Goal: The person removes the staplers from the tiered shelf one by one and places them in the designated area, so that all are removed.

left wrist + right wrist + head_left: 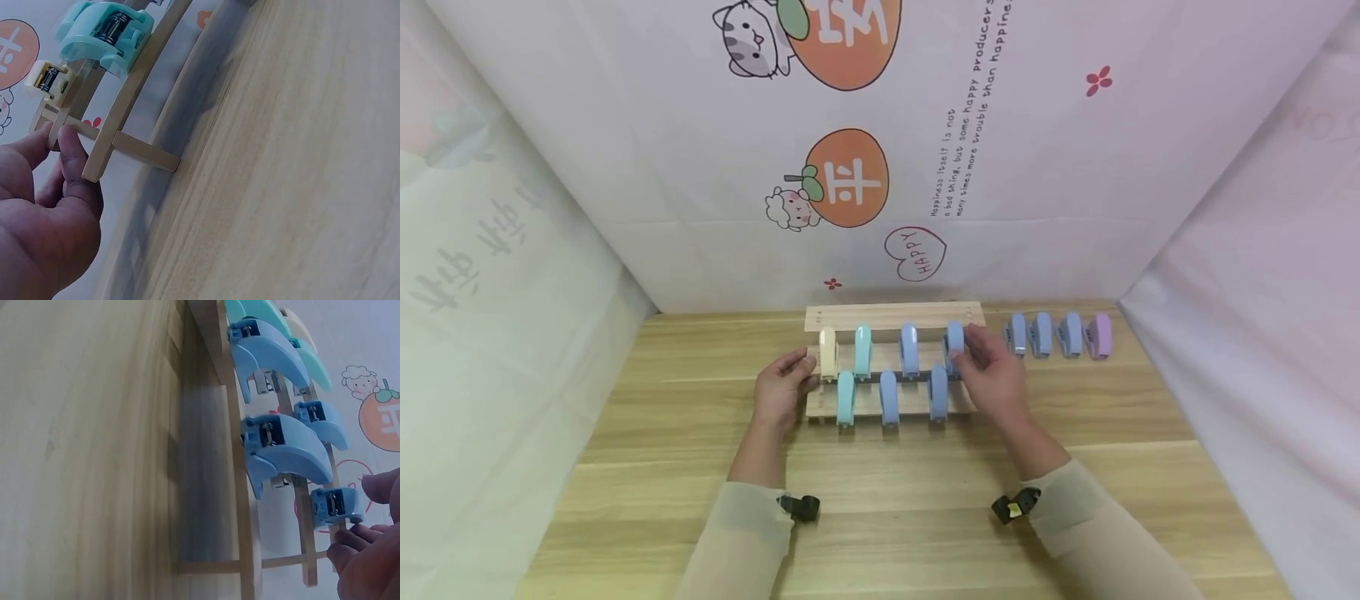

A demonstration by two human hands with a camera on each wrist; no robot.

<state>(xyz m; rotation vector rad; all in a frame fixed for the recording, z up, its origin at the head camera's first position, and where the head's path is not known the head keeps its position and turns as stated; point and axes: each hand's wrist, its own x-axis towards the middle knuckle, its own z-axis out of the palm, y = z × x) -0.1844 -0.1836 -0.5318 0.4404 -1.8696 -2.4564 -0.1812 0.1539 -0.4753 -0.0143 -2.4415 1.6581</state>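
Note:
A wooden slatted rack [891,317] stands near the back of the table with coloured plastic spring clips on its slats. My left hand [777,392] pinches the left end of a slat [75,115], beside a cream clip [827,352]. My right hand [997,379] has its thumb and fingers about the blue clip [337,506] at the right end of the upper row; its hidden fingertips partly obscure the contact. Other blue clips [910,348] and turquoise clips [862,350] sit along both rows.
Right of the rack, several blue clips [1041,335] and one purple clip [1099,336] stand in a line on the wooden table [895,517]. A printed white cloth [1015,258] rises directly behind the rack. Small black cameras [805,507] are strapped at the wrists.

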